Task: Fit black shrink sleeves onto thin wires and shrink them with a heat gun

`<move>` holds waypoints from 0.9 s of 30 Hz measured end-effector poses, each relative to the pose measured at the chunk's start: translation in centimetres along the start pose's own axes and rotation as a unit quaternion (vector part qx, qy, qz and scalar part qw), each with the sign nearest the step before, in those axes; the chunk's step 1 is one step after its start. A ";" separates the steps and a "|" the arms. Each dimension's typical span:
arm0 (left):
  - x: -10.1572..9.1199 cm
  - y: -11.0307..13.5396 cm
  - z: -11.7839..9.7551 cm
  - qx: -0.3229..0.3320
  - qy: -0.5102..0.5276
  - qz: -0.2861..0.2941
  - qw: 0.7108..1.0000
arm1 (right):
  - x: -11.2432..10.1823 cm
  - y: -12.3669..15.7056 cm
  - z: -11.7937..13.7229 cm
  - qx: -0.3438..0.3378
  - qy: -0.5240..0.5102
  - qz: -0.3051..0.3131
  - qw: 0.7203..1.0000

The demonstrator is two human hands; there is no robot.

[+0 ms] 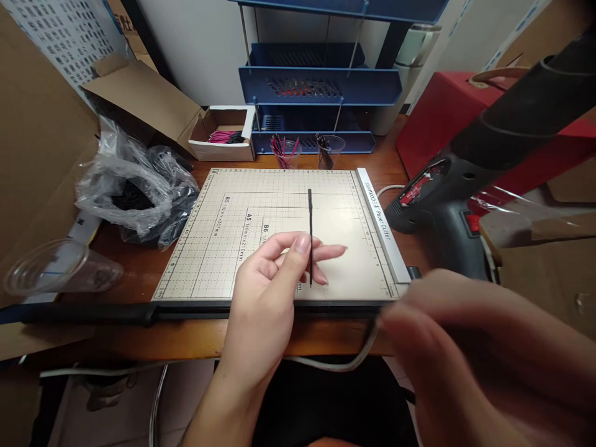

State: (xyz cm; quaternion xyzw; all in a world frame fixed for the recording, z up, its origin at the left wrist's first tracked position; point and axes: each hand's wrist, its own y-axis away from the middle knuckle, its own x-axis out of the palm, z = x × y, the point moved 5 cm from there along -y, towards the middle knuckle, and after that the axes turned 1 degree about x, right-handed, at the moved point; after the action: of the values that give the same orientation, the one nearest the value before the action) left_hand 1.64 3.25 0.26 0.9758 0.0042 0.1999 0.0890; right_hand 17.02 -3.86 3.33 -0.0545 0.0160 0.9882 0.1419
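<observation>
My left hand (274,273) pinches a thin black strip (310,217) between thumb and fingers and holds it upright over a beige paper cutter board (223,248). My right hand (470,354) is low at the right, close to the camera and smeared by motion, so its fingers cannot be read. A black heat gun with a red label (437,192) lies just beyond it on the right edge of the desk.
Crumpled plastic bag (135,186) with black pieces lies left of the cutter. Two clear cups (286,152) with strips and a small white box (226,136) stand behind it, before a blue tray rack (321,84). A clear cup (56,270) lies at left.
</observation>
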 end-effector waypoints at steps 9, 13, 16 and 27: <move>0.6 -0.2 1.2 -0.041 0.050 0.031 0.997 | 3.0 -3.0 -1.7 -0.021 0.138 0.032 0.990; 0.6 -0.4 1.2 -0.037 0.037 0.030 0.998 | 3.2 -2.8 -2.4 0.029 0.055 0.055 0.997; 0.6 -0.6 0.8 -0.014 0.018 0.039 0.999 | 3.6 -2.6 -2.5 0.066 -0.024 0.087 0.994; 0.5 -0.4 1.0 -0.039 0.060 0.077 0.994 | 4.2 -2.9 -3.0 0.123 -0.123 0.125 0.977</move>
State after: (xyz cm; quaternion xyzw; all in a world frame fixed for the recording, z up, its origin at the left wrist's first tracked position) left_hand 2.53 3.51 -0.50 0.9552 -0.0729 0.2646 0.1106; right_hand 14.16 -0.09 -0.21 0.0879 0.1262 0.9878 0.0240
